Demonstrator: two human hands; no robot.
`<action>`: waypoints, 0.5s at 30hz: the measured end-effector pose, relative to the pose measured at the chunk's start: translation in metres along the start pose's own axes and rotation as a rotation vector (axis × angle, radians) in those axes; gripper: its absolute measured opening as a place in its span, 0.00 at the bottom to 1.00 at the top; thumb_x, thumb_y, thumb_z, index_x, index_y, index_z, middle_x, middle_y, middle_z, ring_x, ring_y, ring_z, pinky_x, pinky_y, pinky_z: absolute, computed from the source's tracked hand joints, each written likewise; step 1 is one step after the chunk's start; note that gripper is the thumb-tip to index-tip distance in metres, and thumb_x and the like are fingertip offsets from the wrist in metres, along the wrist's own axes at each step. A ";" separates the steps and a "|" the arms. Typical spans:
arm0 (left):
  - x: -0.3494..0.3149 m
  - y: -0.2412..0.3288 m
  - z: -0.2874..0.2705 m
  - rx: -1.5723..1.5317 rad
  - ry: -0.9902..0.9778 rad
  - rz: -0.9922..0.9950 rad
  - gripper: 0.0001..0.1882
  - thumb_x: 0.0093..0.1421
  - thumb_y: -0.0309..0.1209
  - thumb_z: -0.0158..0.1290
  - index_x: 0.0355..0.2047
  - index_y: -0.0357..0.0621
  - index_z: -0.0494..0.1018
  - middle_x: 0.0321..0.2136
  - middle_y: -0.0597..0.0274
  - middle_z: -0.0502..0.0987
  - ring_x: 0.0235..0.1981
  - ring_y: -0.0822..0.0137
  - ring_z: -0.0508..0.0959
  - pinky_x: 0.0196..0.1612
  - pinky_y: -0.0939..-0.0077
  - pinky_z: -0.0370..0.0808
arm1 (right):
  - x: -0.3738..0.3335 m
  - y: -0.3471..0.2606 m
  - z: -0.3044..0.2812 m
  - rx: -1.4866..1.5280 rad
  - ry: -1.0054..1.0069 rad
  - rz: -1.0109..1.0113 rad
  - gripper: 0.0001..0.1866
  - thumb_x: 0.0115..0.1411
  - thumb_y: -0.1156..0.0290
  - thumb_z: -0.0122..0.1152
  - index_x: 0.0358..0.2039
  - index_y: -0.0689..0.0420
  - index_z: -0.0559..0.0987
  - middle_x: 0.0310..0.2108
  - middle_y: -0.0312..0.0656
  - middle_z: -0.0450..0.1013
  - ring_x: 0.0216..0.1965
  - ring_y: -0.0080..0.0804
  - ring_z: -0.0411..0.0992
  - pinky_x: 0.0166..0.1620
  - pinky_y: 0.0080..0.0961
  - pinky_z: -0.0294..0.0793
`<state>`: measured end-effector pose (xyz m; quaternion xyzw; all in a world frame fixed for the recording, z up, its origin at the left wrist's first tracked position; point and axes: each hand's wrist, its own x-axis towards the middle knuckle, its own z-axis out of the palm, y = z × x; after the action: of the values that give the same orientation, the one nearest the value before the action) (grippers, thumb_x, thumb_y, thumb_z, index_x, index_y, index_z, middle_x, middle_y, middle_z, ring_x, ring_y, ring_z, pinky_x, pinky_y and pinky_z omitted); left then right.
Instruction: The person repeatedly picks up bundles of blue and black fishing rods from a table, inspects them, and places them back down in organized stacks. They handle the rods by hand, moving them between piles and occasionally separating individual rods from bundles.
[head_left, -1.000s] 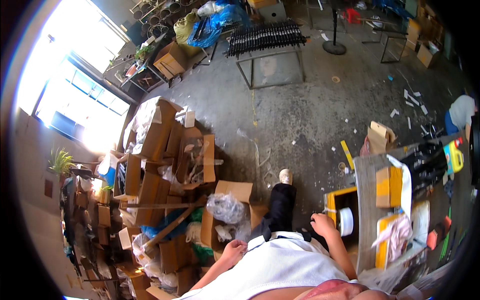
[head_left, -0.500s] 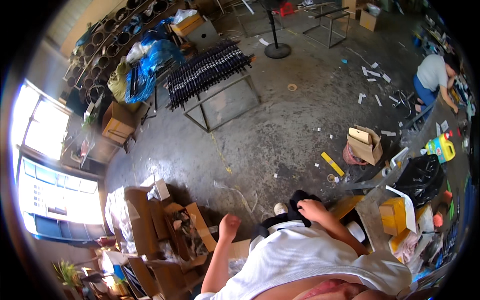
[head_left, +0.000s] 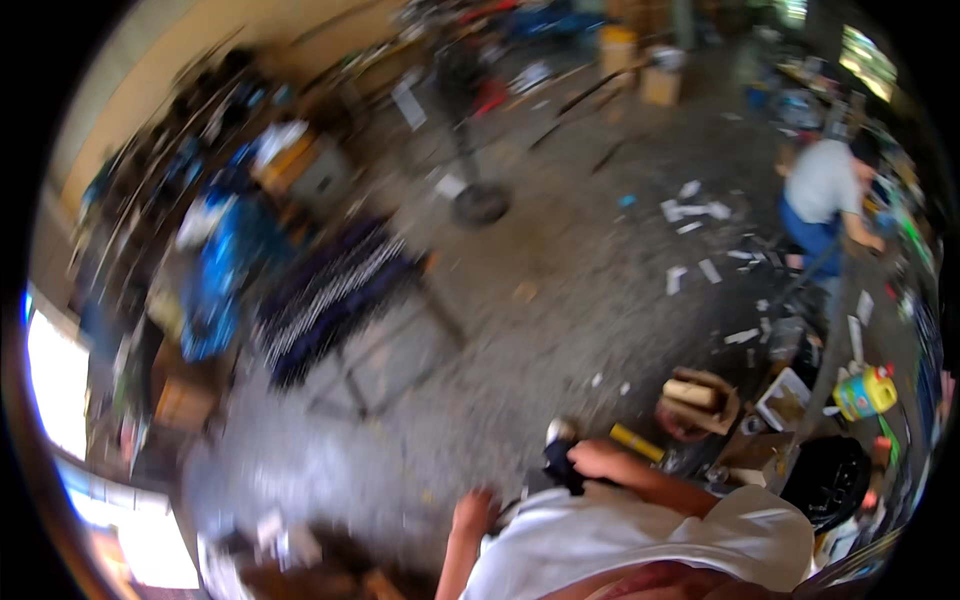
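Motion smears much of the picture. My left hand (head_left: 474, 512) hangs low beside my white shirt, apart from any thing I can make out. Blur hides whether its fingers are curled or spread. To the right, my right hand (head_left: 598, 458) is at the black trouser leg (head_left: 563, 463) in front of me, seemingly resting on it. Its fingertips are smeared against the dark cloth, and no object shows in it. A pale shoe tip (head_left: 561, 430) shows just beyond the knee.
A metal-framed stand (head_left: 350, 385) holds a row of dark rods. Beyond it is a stand base (head_left: 482, 204). At right are a carton (head_left: 705, 390), a yellow jug (head_left: 865, 392) and a black bag (head_left: 828, 482). A person (head_left: 825, 190) bends over a bench there. White scraps litter the floor.
The view has swung, so the rod stand and the right-hand things sit lower in the picture. The boxes at lower left have mostly left view. My right hand stays by the black trouser leg.
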<state>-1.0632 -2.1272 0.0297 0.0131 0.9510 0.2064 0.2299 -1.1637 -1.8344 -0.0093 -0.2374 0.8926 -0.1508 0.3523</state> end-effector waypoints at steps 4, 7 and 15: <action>0.079 -0.068 0.019 -0.055 -0.178 0.003 0.14 0.56 0.43 0.46 0.32 0.48 0.73 0.34 0.53 0.76 0.37 0.53 0.75 0.38 0.57 0.72 | 0.050 0.042 -0.093 0.070 0.182 0.026 0.09 0.51 0.67 0.50 0.29 0.56 0.76 0.33 0.48 0.74 0.37 0.48 0.72 0.36 0.42 0.72; 0.167 -0.046 -0.009 -0.182 -0.196 -0.193 0.14 0.56 0.42 0.45 0.32 0.47 0.73 0.33 0.54 0.76 0.36 0.54 0.75 0.37 0.58 0.71 | 0.088 0.073 -0.132 0.060 0.185 0.067 0.08 0.51 0.67 0.50 0.28 0.56 0.75 0.32 0.47 0.74 0.35 0.49 0.73 0.34 0.43 0.72; 0.368 -0.053 -0.040 -0.251 -0.186 -0.322 0.13 0.58 0.40 0.43 0.31 0.46 0.73 0.29 0.57 0.75 0.33 0.58 0.74 0.35 0.61 0.71 | 0.189 0.130 -0.213 0.008 0.011 0.139 0.09 0.51 0.67 0.51 0.30 0.54 0.77 0.31 0.47 0.75 0.35 0.47 0.74 0.33 0.42 0.73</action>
<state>-1.4059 -2.1473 -0.1177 -0.1485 0.8824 0.2816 0.3465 -1.4754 -1.8034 -0.0207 -0.1727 0.9082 -0.1311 0.3579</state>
